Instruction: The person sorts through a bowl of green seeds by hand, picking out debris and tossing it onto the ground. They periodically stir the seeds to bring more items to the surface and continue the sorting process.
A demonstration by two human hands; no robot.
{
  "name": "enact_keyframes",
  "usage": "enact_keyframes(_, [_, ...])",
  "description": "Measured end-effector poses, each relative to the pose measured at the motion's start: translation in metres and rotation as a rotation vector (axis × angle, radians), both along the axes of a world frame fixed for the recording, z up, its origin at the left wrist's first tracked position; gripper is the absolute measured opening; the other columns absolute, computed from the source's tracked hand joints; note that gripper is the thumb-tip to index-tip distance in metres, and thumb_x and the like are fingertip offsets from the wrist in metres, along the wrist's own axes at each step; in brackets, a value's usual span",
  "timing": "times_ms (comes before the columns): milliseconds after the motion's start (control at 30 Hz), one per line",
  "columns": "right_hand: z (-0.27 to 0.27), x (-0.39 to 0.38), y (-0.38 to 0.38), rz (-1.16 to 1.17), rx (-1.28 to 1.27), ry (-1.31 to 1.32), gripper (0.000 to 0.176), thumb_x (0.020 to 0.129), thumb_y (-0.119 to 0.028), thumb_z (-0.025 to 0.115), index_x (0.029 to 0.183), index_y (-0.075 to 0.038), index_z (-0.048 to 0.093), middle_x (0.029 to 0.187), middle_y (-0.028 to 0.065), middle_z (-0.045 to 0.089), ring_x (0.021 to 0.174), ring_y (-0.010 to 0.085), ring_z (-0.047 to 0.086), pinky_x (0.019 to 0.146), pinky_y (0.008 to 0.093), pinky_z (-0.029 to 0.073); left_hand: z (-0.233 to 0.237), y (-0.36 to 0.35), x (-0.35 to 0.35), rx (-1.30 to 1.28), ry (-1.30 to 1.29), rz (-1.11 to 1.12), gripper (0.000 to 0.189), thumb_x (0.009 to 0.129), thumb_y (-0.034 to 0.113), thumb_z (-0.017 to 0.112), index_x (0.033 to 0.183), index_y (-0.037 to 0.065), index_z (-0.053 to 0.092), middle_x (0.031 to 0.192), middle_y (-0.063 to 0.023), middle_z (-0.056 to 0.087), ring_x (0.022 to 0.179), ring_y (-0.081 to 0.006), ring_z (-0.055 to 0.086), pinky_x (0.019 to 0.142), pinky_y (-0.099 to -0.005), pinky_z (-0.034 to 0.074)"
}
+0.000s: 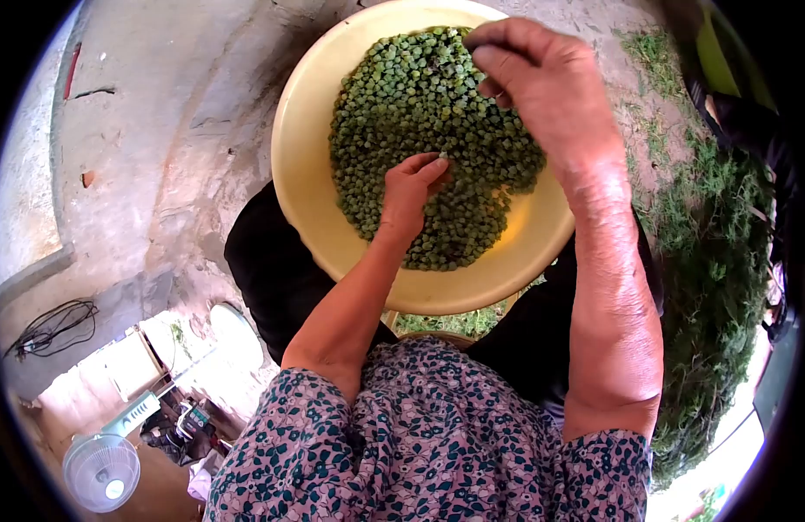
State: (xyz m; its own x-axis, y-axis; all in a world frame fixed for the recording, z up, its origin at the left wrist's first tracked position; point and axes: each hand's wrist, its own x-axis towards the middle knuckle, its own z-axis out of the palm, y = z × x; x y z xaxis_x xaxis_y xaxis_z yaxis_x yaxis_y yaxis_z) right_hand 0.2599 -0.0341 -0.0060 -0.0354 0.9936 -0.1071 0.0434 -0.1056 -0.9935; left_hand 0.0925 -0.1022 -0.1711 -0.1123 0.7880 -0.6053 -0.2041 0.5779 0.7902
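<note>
A wide yellow basin (302, 157) rests between my knees, with a thick layer of small, round, bumpy green pods (420, 104) in it. My left hand (409, 191) is low over the middle of the pods. Its thumb and fingers pinch what looks like one small green pod (443, 156). Higher up, over the basin's right side, my right hand (546, 83) is closed in a pinch with the fingertips pointing left. Whatever those fingertips hold, if anything, is too small or hidden to make out. Part of the basin's bare bottom shows at the lower right.
Cut green plants (707, 287) lie in a heap along the right. At the lower left stand a fan (102, 472) and a jumble of dark objects (185, 426). A coil of black cable (59, 326) lies at the left. Concrete floor (176, 113) extends left of the basin.
</note>
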Motion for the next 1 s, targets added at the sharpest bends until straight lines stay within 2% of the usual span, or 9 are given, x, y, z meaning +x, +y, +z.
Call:
enact_keyframes(33, [-0.005, -0.003, 0.0, 0.083, 0.054, -0.197, 0.015, 0.081, -0.008, 0.059, 0.093, -0.004, 0.067, 0.072, 0.0088, 0.067, 0.064, 0.0131, 0.062, 0.067, 0.0271, 0.05, 0.01, -0.002, -0.004, 0.008, 0.002, 0.005, 0.02, 0.085, 0.013, 0.062, 0.102, 0.002, 0.062, 0.095, -0.0083, 0.067, 0.082, -0.0152, 0.063, 0.07, -0.0296, 0.048])
enact_keyframes(67, [-0.005, -0.006, -0.003, 0.188, 0.089, -0.295, 0.019, 0.084, -0.004, 0.059, 0.101, -0.007, 0.066, 0.084, 0.0032, 0.065, 0.076, 0.0096, 0.06, 0.071, 0.0226, 0.049, 0.021, -0.004, -0.008, 0.041, -0.142, -0.003, 0.017, 0.085, 0.012, 0.061, 0.1, 0.003, 0.062, 0.094, -0.0085, 0.067, 0.081, -0.016, 0.063, 0.073, -0.0304, 0.049])
enact_keyframes(200, [-0.038, -0.014, -0.008, 0.449, 0.339, -0.386, 0.028, 0.076, 0.006, 0.06, 0.101, -0.005, 0.065, 0.094, 0.0086, 0.064, 0.087, 0.0202, 0.061, 0.079, 0.0312, 0.051, 0.059, -0.008, -0.009, 0.128, -0.407, -0.003, 0.01, 0.086, 0.009, 0.06, 0.094, 0.005, 0.062, 0.086, -0.0067, 0.066, 0.078, -0.017, 0.063, 0.082, -0.0368, 0.05])
enact_keyframes(300, [-0.046, -0.019, -0.018, 0.543, 0.263, -0.422, 0.029, 0.073, 0.009, 0.057, 0.099, -0.003, 0.064, 0.091, 0.0105, 0.062, 0.086, 0.0229, 0.061, 0.078, 0.0315, 0.051, 0.073, -0.01, -0.007, 0.154, -0.481, -0.014, 0.011, 0.085, 0.009, 0.06, 0.095, 0.005, 0.062, 0.083, -0.004, 0.065, 0.076, -0.0159, 0.062, 0.083, -0.0399, 0.049])
enact_keyframes(367, [-0.045, -0.02, -0.022, 0.568, 0.339, -0.454, 0.029, 0.071, 0.011, 0.056, 0.096, -0.002, 0.064, 0.087, 0.0125, 0.062, 0.082, 0.0262, 0.062, 0.073, 0.0327, 0.051, 0.079, -0.013, -0.002, 0.163, -0.542, 0.052, 0.015, 0.084, 0.011, 0.063, 0.097, 0.003, 0.061, 0.085, -0.0065, 0.065, 0.073, -0.0152, 0.059, 0.074, -0.032, 0.048])
enact_keyframes(500, [-0.042, -0.021, -0.023, 0.583, 0.39, -0.472, 0.023, 0.071, 0.01, 0.058, 0.09, 0.0, 0.065, 0.08, 0.0135, 0.062, 0.076, 0.0295, 0.063, 0.069, 0.0359, 0.051, 0.084, -0.015, -0.004, 0.178, -0.58, 0.075, 0.014, 0.085, 0.011, 0.061, 0.096, 0.002, 0.06, 0.083, -0.0049, 0.063, 0.071, -0.0145, 0.057, 0.074, -0.0311, 0.048])
enact_keyframes(767, [-0.037, -0.02, -0.017, 0.571, 0.396, -0.355, 0.022, 0.071, 0.008, 0.062, 0.091, 0.001, 0.065, 0.079, 0.0098, 0.064, 0.075, 0.0191, 0.064, 0.068, 0.03, 0.051, 0.09, -0.008, -0.018, 0.175, -0.523, -0.064, 0.01, 0.086, 0.012, 0.061, 0.09, 0.003, 0.06, 0.076, -0.0034, 0.06, 0.065, -0.0134, 0.055, 0.064, -0.0272, 0.045])
enact_keyframes(867, [-0.025, -0.019, -0.016, 0.656, 0.088, -0.217, 0.017, 0.075, 0.005, 0.06, 0.09, 0.002, 0.066, 0.07, 0.0032, 0.061, 0.061, 0.0074, 0.055, 0.058, 0.0216, 0.047, 0.098, -0.01, -0.02, 0.231, -0.418, -0.113, 0.009, 0.086, 0.011, 0.061, 0.087, 0.002, 0.061, 0.074, -0.0038, 0.059, 0.065, -0.0122, 0.055, 0.062, -0.0249, 0.044])
enact_keyframes(1000, [-0.027, -0.018, -0.012, 0.689, -0.057, -0.106, 0.016, 0.079, 0.004, 0.058, 0.092, 0.002, 0.065, 0.07, 0.0018, 0.061, 0.062, 0.0059, 0.052, 0.057, 0.0205, 0.046, 0.105, -0.011, -0.023, 0.277, -0.323, -0.177, 0.009, 0.085, 0.009, 0.06, 0.087, 0.0, 0.062, 0.074, -0.0036, 0.059, 0.066, -0.0112, 0.055, 0.062, -0.0235, 0.044])
